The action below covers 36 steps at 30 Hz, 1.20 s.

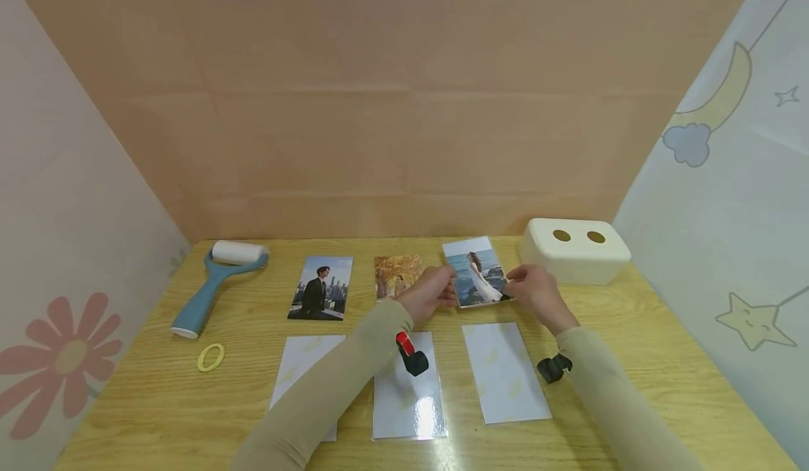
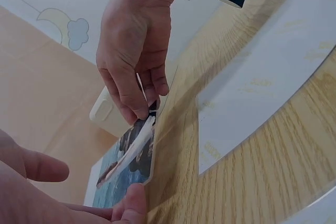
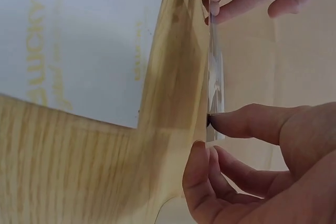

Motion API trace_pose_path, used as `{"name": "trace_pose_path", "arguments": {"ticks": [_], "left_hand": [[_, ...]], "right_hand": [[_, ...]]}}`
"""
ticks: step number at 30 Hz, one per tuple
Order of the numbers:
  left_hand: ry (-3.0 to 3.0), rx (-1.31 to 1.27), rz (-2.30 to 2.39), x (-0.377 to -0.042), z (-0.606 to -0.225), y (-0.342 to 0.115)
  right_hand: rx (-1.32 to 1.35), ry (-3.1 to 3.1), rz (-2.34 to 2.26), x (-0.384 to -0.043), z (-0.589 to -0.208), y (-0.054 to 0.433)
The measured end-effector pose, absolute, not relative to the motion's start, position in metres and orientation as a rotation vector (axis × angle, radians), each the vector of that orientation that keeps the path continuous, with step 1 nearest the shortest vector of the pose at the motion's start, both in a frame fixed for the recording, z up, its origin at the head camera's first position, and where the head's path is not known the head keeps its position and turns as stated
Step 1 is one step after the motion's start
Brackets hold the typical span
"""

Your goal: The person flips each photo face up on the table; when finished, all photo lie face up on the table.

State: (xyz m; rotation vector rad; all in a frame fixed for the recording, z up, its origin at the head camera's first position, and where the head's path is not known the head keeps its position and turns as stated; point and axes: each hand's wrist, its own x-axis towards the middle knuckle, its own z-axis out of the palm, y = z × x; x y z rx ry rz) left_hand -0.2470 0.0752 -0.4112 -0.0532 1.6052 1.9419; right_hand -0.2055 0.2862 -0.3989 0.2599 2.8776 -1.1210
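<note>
Both hands hold a photo of a person in a white dress by the sea [image 1: 475, 274], with a pale strip along its far edge. My right hand [image 1: 542, 295] pinches the near right corner, thumb on the picture side and fingertips beneath, as the right wrist view shows. There the photo [image 3: 214, 77] is seen nearly edge-on, with a thin clear layer beside it. At the left edge, my left hand [image 1: 432, 292] grips it between the fingers, the thumb [image 2: 47, 166] standing apart. The autumn photo [image 1: 393, 274] is partly hidden behind my left hand.
A man-in-suit photo [image 1: 322, 288] lies left. White sheets with yellow print lie in front, including a right one [image 1: 505, 373] and a glossy middle one [image 1: 407, 415]. A blue-handled roller [image 1: 211, 292] and yellow ring [image 1: 211, 357] lie farther left; a white box [image 1: 571, 253] stands right.
</note>
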Motion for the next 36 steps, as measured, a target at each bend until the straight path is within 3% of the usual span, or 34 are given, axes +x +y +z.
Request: {"name": "trace_pose_path", "arguments": {"ticks": [36], "left_hand": [[1.628, -0.101, 1.953, -0.249, -0.409, 0.059]], "right_hand": [[0.251, 2.865, -0.994, -0.206, -0.405, 0.282]]}}
